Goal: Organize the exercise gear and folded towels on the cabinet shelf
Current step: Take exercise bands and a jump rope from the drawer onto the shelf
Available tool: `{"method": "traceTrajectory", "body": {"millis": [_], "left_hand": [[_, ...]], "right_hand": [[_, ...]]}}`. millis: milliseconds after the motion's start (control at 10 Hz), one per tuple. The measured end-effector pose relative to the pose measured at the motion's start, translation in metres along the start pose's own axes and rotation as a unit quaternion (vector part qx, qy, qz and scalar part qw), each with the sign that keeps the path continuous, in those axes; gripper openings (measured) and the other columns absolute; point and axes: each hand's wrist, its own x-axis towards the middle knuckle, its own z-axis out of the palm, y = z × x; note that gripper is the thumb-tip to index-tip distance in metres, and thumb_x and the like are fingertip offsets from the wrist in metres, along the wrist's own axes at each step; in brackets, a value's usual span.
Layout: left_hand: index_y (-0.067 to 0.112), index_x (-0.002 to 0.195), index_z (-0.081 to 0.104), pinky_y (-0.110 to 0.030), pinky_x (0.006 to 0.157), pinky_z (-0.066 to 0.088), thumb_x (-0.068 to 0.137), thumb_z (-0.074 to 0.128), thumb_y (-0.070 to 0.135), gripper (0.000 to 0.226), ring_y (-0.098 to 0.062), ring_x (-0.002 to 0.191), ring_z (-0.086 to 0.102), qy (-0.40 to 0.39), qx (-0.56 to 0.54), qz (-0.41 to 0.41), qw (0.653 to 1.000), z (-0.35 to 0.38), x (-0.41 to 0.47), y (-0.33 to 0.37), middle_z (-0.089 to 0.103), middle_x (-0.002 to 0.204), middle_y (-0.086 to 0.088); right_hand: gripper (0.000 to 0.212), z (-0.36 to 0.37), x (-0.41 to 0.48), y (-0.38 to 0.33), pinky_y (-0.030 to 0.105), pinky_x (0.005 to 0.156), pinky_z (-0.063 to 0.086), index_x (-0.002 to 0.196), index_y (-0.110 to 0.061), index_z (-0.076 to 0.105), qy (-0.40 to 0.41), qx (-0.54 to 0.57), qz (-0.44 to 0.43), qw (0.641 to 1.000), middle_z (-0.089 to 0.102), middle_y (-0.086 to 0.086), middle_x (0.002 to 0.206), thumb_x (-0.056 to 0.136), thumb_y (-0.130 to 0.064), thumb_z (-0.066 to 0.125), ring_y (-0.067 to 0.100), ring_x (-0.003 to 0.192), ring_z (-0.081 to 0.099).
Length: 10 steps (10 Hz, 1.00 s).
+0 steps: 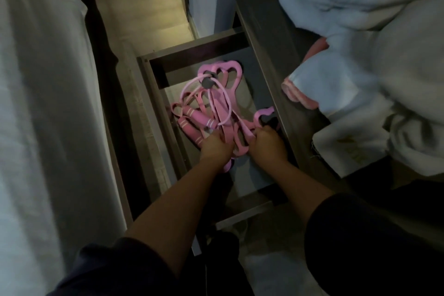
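At the far left hangs a pale, softly creased sheet of fabric (pixel 36 103), and beside it stands a dark wooden post (pixel 101 60). Right of these is the grey wood-grain cabinet frame (pixel 153 103), seen from above, with its flat grey shelf (pixel 249 173) down inside. On that shelf, towards its far and middle part, lies the tangle of pink rubbery exercise gear (pixel 223 94): flat stretch bands moulded into rounded, heart-like loops, a thin pale pink cord looped over them through two small grey round stoppers (pixel 207 82), and two thick pink cylindrical handles with pale stripes (pixel 192 115) at the left side of the heap. The left hand (pixel 216 145) reaches down onto the near edge of the tangle, its fingers curled round the bands just beside the handles. The right hand (pixel 268 144) is close alongside, fingers bent and gripping a band loop near the shelf's right wall. Both forearms cover the near part of the shelf. On the cabinet top at the right sit pale blue fluffy folded towels (pixel 360 43), one with a pink edge (pixel 300 96), overhanging the frame's right rim.
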Motion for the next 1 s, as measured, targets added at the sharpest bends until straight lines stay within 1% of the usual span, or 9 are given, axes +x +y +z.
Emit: {"method": "traceTrajectory", "body": {"millis": [100,200,300,400,500,700,800,900,1000], "left_hand": [[0.017,0.080,0.050,-0.018,0.044,0.044,0.091,0.056,0.009,0.015,-0.011,0.056,0.062,-0.025,-0.101,-0.031,0.994,-0.016,-0.020,0.015,0.060,0.072,-0.003],[-0.002,0.103,0.055,-0.028,0.053,0.049,0.092,0.048,0.005,0.016,-0.023,0.070,0.066,-0.063,-0.147,-0.010,0.987,-0.043,-0.049,0.045,0.066,0.088,-0.019],[-0.002,0.103,0.057,-0.035,0.066,0.053,0.090,0.044,0.000,0.019,-0.025,0.075,0.065,-0.058,-0.179,0.009,0.982,-0.075,-0.086,0.080,0.066,0.085,-0.017],[0.005,0.088,0.055,-0.037,0.060,0.053,0.092,0.034,-0.007,0.024,-0.025,0.062,0.059,-0.054,-0.257,-0.004,0.965,-0.103,-0.134,0.118,0.058,0.074,-0.017],[0.007,0.093,0.049,-0.033,0.056,0.052,0.099,0.033,0.003,0.018,-0.020,0.061,0.059,-0.053,-0.256,-0.007,0.965,-0.130,-0.185,0.147,0.058,0.077,-0.012],[0.000,0.114,0.054,-0.042,0.083,0.057,0.100,0.041,0.014,0.024,-0.031,0.093,0.066,-0.029,-0.256,0.071,0.964,-0.182,-0.279,0.185,0.064,0.105,-0.022],[0.002,0.114,0.054,-0.028,0.063,0.058,0.098,0.045,0.014,0.022,-0.018,0.071,0.068,-0.044,-0.314,0.106,0.943,-0.208,-0.312,0.204,0.067,0.088,-0.012],[0.005,0.113,0.055,-0.043,0.083,0.054,0.097,0.046,0.019,0.023,-0.030,0.090,0.065,-0.023,-0.266,0.139,0.953,-0.236,-0.322,0.223,0.064,0.107,-0.022],[0.003,0.110,0.055,-0.046,0.080,0.049,0.096,0.046,0.019,0.023,-0.033,0.086,0.061,-0.016,-0.265,0.160,0.951,-0.262,-0.312,0.239,0.063,0.108,-0.029]], "right_hand": [[0.022,-0.019,-0.016,-0.009,0.031,0.070,0.040,0.110,0.004,0.062,-0.014,0.033,0.018,0.999,0.064,0.025,0.095,0.094,-0.004,0.049,0.038,0.087,0.061],[0.018,-0.046,-0.033,-0.024,0.037,0.073,0.045,0.098,-0.004,0.057,-0.053,0.137,0.067,0.987,0.061,0.021,0.090,0.098,-0.015,0.042,0.035,0.085,0.058],[0.020,-0.086,-0.055,-0.045,0.030,0.061,0.041,0.079,-0.017,0.050,-0.058,0.246,0.093,0.963,0.054,0.005,0.072,0.098,-0.017,0.043,0.023,0.072,0.054],[0.018,-0.131,-0.075,-0.068,0.028,0.061,0.037,0.082,-0.017,0.055,-0.033,0.295,0.097,0.950,0.057,0.001,0.076,0.097,-0.012,0.047,0.019,0.075,0.052],[0.020,-0.178,-0.097,-0.092,0.027,0.064,0.042,0.078,-0.019,0.060,-0.027,0.356,0.108,0.928,0.061,0.000,0.079,0.095,-0.016,0.048,0.017,0.078,0.057],[0.014,-0.259,-0.140,-0.130,0.033,0.083,0.048,0.097,-0.015,0.064,0.004,0.429,0.096,0.898,0.064,-0.001,0.094,0.097,-0.020,0.051,0.018,0.092,0.058],[0.016,-0.292,-0.147,-0.157,0.042,0.089,0.050,0.087,-0.019,0.062,0.003,0.452,0.137,0.882,0.066,0.006,0.098,0.097,-0.021,0.050,0.027,0.095,0.061],[0.015,-0.323,-0.142,-0.181,0.038,0.097,0.044,0.106,-0.010,0.061,0.003,0.413,0.141,0.900,0.061,0.013,0.114,0.099,-0.017,0.049,0.032,0.112,0.058],[0.017,-0.356,-0.148,-0.216,0.032,0.080,0.048,0.095,-0.020,0.064,0.023,0.460,0.062,0.885,0.066,0.002,0.101,0.100,-0.030,0.051,0.021,0.096,0.062]]}}
